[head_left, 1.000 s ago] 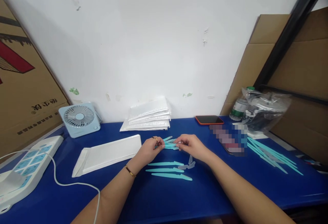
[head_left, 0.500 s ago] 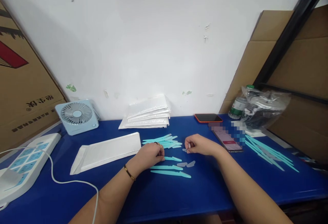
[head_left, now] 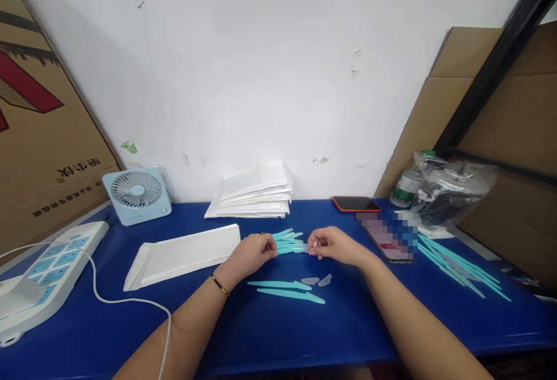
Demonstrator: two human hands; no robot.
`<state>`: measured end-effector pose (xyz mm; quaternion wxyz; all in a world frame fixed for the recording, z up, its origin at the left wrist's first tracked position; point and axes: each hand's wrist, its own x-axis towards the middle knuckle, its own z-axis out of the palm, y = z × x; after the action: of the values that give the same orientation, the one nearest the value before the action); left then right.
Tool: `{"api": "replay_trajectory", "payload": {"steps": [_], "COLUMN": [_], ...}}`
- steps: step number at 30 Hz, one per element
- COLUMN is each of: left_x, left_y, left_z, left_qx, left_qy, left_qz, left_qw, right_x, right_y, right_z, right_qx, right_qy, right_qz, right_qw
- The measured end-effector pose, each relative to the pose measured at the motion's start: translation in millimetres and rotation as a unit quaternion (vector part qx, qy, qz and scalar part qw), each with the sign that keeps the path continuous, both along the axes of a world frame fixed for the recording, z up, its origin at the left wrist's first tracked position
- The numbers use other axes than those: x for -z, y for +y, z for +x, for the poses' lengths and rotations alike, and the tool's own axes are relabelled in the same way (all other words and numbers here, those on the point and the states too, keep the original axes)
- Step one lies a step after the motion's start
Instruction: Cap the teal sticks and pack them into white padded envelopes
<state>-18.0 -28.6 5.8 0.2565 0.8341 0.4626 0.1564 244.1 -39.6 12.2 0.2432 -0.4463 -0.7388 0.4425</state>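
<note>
My left hand (head_left: pixel 257 252) is closed in a pinch on the handle of a turquoise eyebrow razor, at the near side of a pile of eyebrow razors (head_left: pixel 287 242). The fingers of my right hand (head_left: pixel 328 243) pinch a small clear blade cap (head_left: pixel 306 247) at that razor's tip; whether it is around the blade I cannot tell. Closer to me, two more turquoise razors (head_left: pixel 287 294) lie side by side on the blue table (head_left: pixel 278 339). Beside their tips rest two loose clear caps (head_left: pixel 310 281).
A white padded envelope (head_left: pixel 187 258) lies at left, with a stack of envelopes (head_left: pixel 255 191) behind. A fan (head_left: pixel 138 194), a power strip (head_left: pixel 56 275) and its white cable are further left. Two phones (head_left: pixel 355 203), more razors (head_left: pixel 463 264) and a bagged item (head_left: pixel 448 194) occupy the right.
My left hand has moved up and slightly left with the razor, away from the two near ones. The cap in my right hand now meets the razor's tip. The view shifted slightly.
</note>
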Motion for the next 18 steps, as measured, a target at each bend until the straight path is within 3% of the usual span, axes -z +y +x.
{"api": "replay_trajectory", "payload": {"steps": [11, 15, 18], "left_x": [-2.0, -6.4, -13.2], "left_y": [-2, -4, -12], "left_z": [16, 16, 11], "left_qx": [0.009, -0.027, 0.023], "left_qy": [0.019, 0.044, 0.041], "left_qz": [0.086, 0.142, 0.104], "left_qw": [0.996, 0.988, 0.993], "right_x": [6.2, 0.3, -9.6], "right_y": [0, 1, -4], "right_z": [-16, -5, 7], "right_qx": [0.038, 0.055, -0.031], "right_qy": [-0.026, -0.063, -0.115], "right_qz": [0.089, 0.134, 0.121], "right_qw": [0.995, 0.987, 0.985]}}
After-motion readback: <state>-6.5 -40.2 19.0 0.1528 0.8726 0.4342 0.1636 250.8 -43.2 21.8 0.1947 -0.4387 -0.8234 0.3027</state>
